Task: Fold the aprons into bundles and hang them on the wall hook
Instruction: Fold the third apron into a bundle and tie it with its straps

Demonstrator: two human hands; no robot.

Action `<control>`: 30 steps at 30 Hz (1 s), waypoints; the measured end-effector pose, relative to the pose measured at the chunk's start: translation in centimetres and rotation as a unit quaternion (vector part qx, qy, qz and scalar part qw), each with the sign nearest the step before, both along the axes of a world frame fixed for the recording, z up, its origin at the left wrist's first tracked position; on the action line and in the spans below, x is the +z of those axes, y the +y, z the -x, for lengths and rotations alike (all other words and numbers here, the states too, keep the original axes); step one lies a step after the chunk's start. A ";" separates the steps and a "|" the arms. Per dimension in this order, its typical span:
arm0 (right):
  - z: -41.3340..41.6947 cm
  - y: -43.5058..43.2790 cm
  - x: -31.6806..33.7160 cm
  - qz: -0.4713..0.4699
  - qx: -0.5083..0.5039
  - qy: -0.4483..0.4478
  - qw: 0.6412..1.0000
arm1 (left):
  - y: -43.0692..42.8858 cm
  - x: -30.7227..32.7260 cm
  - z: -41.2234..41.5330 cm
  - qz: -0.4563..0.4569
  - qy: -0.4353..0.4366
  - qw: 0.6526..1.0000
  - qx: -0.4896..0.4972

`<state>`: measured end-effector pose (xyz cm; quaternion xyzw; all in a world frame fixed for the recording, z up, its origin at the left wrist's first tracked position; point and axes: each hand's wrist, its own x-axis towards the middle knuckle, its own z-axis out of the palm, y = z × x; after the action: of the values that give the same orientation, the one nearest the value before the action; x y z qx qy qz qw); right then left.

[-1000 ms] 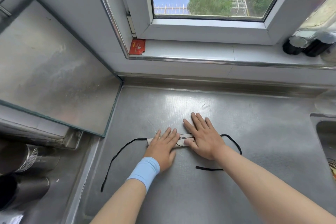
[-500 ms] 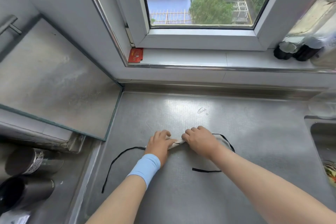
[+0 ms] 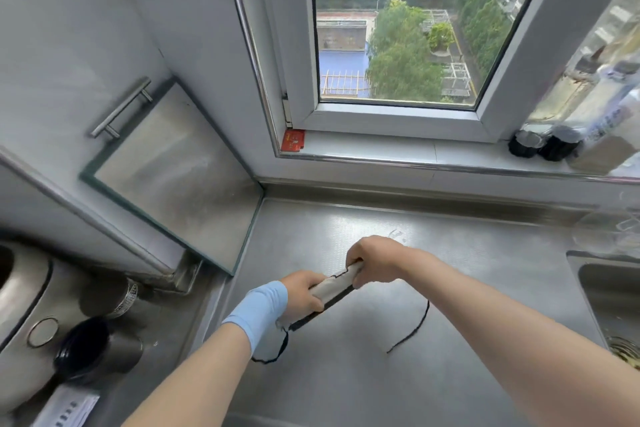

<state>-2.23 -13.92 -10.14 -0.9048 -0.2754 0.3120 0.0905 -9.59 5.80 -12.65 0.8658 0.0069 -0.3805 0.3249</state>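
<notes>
In the head view, at lower centre of the frame, we see the tightly rolled cream cloth apron with black edging [image 3: 334,288], held slantwise over the grey stainless-steel worktop [image 3: 346,385]. We judge both ends are gripped so the roll cannot spring loose. The left hand [image 3: 304,291] curls its fingers round the lower end, and the right hand [image 3: 375,260] is clamped on the upper end. The thin black tie strings [image 3: 412,329] trail free below, probably left out for binding. No wall hook shows.

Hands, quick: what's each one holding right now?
Left hand: grips the apron roll's left end.
Right hand: grips its right end.
</notes>
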 end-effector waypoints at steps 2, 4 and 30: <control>0.3 0.7 0.2 -0.018 0.027 -0.108 0.994 | 1.1 0.9 0.4 0.036 0.018 0.998 0.055; 1.2 1.1 -0.2 -0.058 0.089 -0.276 0.955 | 2.2 1.6 0.8 0.134 0.049 0.979 0.146; 4.3 8.0 10.5 -0.256 -0.232 -0.144 0.927 | 5.0 9.3 3.6 0.394 -0.044 0.877 0.271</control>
<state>-6.54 -5.94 0.37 -0.9247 -0.1382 0.0672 0.3484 -13.22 10.83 -3.37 0.6462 0.0766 -0.2102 0.7296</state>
